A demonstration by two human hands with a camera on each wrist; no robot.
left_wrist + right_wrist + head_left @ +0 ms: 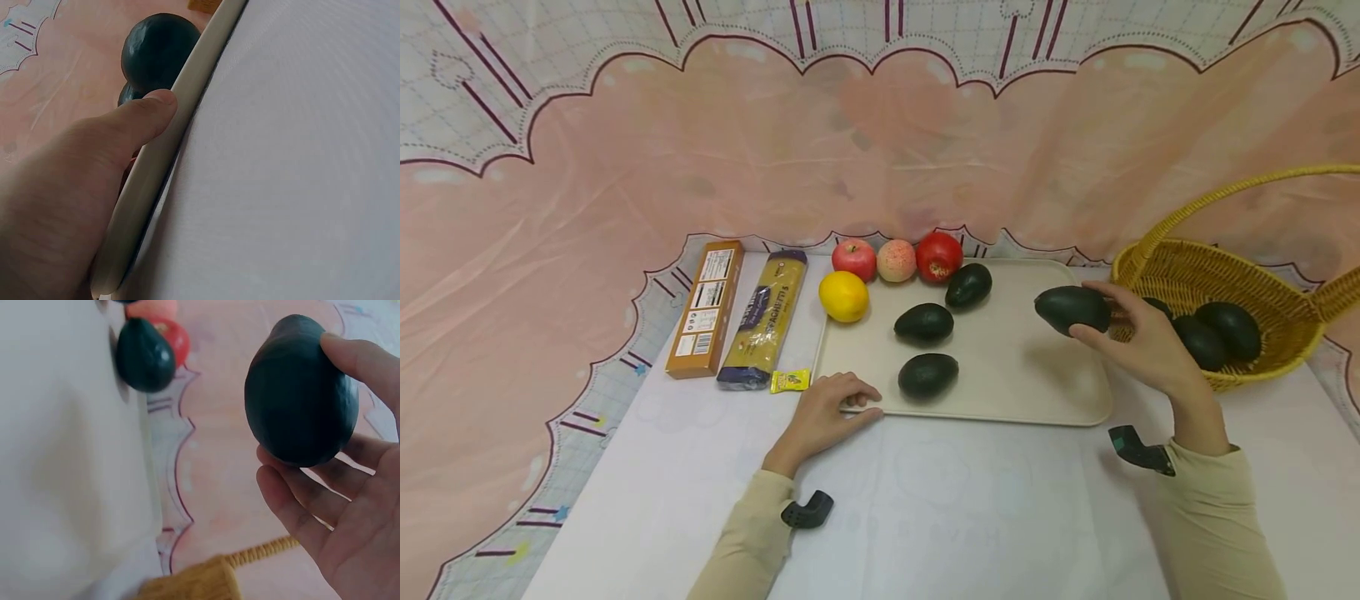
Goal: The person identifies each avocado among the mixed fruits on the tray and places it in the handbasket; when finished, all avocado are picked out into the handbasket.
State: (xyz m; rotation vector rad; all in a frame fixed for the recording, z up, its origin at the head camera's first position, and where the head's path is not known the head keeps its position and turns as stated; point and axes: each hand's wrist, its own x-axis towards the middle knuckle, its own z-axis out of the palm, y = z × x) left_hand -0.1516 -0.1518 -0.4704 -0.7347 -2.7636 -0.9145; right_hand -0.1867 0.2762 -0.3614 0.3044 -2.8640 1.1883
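My right hand [1142, 337] holds a dark green avocado [1072, 310] above the right part of the beige tray [1000, 408]. In the right wrist view, the thumb and fingers grip that avocado [300, 394] from the side. Three more avocados lie on the tray: one near the front [928, 377], one in the middle [924, 323] and one farther back [968, 286]. My left hand [831, 414] rests at the tray's front left edge, fingers loosely bent over it. The left wrist view shows its thumb [153, 115] touching the tray rim; the other fingers are hidden there.
A wicker basket [1273, 283] with avocados [1228, 330] inside stands at the right, its handle arching high. A lemon [843, 297], an apple [853, 260], a peach [897, 261] and a pomegranate [939, 257] sit along the tray's back left. Left lie a spaghetti pack [765, 321], box [706, 308] and yellow packet [790, 381].
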